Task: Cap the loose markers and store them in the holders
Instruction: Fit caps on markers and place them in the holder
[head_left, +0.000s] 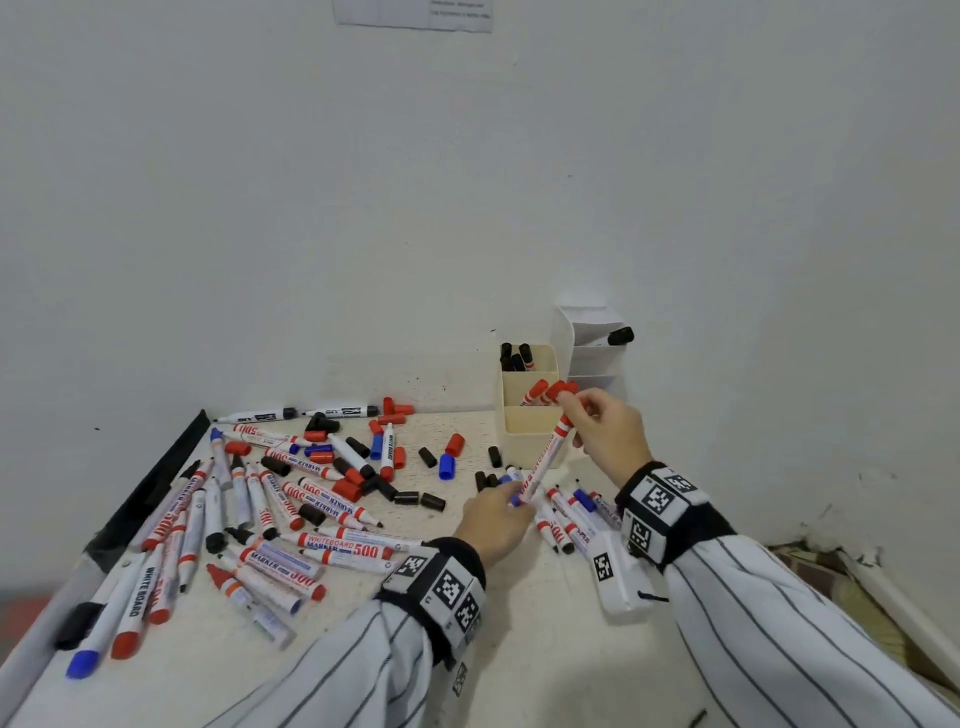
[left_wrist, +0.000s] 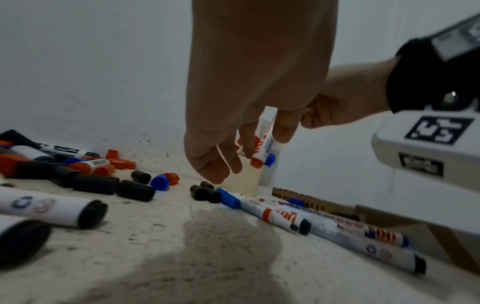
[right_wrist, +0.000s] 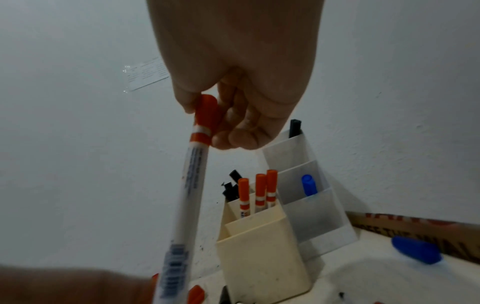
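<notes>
A red-capped whiteboard marker (head_left: 545, 460) slants above the table between both hands. My right hand (head_left: 571, 410) grips its red cap end (right_wrist: 206, 115), just in front of the cream holder (head_left: 524, 423). My left hand (head_left: 517, 493) pinches the marker's lower end (left_wrist: 262, 135). The cream holder (right_wrist: 259, 257) has three capped red markers (right_wrist: 259, 191) in its middle compartment and black ones (head_left: 517, 356) at the back. Beside it, the white tiered holder (head_left: 587, 358) holds a black marker and a blue one (right_wrist: 309, 185). Several loose markers (head_left: 260, 519) and caps (head_left: 426, 457) litter the table.
A black-edged board (head_left: 150, 488) runs along the table's left side. More markers (head_left: 571, 514) lie under my right wrist, near the cream holder. Cardboard (right_wrist: 415, 226) lies at the right by the wall. The wall stands close behind both holders.
</notes>
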